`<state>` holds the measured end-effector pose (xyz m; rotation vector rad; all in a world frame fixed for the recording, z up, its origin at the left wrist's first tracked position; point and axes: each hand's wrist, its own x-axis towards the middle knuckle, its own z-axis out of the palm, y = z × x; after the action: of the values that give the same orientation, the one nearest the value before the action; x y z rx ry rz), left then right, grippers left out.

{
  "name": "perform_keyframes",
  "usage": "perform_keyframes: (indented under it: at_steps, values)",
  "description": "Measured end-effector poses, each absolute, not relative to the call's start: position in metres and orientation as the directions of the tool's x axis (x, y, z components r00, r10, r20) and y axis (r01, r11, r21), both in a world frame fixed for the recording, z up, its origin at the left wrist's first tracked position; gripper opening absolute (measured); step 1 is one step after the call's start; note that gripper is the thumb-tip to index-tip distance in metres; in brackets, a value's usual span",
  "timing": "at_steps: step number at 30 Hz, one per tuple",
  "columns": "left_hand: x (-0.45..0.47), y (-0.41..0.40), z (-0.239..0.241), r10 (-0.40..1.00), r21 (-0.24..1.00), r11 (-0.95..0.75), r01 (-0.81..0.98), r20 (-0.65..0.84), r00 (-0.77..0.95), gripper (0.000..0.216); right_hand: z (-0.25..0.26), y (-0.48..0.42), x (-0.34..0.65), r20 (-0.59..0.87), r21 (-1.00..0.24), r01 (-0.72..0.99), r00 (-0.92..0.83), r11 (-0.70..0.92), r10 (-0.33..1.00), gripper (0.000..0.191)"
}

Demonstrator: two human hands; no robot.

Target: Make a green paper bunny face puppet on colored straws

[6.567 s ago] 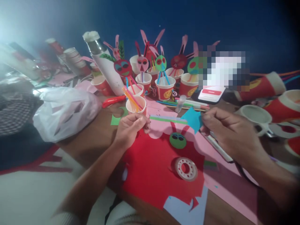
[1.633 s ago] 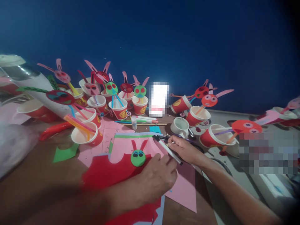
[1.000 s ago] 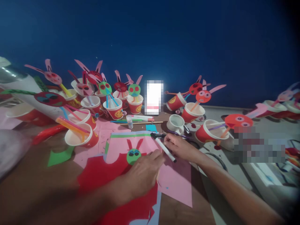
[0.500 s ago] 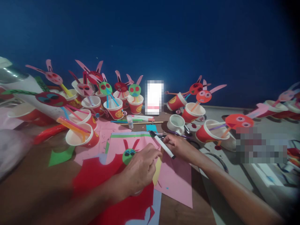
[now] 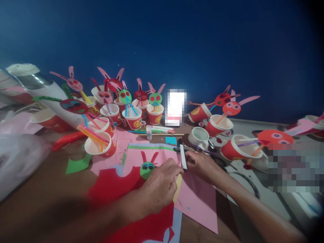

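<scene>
My right hand [image 5: 202, 166] has its fingers bent against a white marker [image 5: 183, 157] with black ends, which stands nearly upright in the view. My left hand [image 5: 162, 184] is closed, its fingertips close to the marker's lower end. Whatever those fingers hold, if anything, is hidden. Beneath the left hand lies a red paper sheet [image 5: 113, 189] with a cut edge. A green paper face [image 5: 146, 170] with dark eyes and red ears is partly covered by the left hand. Pink paper [image 5: 202, 206] spreads below the right hand.
Several red paper cups hold straw puppets, such as this cup [image 5: 132, 118]. A white mug [image 5: 199, 137], pens [image 5: 162, 129], a small clear bottle [image 5: 149, 133] and a pixelated bright screen [image 5: 175, 107] stand behind. Green paper scrap [image 5: 78, 164] and a plastic bag [image 5: 20, 162] lie left.
The view has turned left, so the scene sits further right. The marker has swung from a slant to nearly upright beside my right fingers. My left hand keeps its closed shape.
</scene>
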<state>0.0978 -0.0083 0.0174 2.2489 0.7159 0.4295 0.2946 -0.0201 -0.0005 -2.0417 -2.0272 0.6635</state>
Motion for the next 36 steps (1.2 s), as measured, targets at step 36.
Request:
perform_keyframes:
  at_steps: [36]
  values:
    - [0.096,-0.004,0.015,0.723,0.821,-0.460,0.337,0.127,0.679,0.035,0.000,-0.026,0.288,-0.137,-0.347,0.935,0.025,-0.072,0.990,0.008]
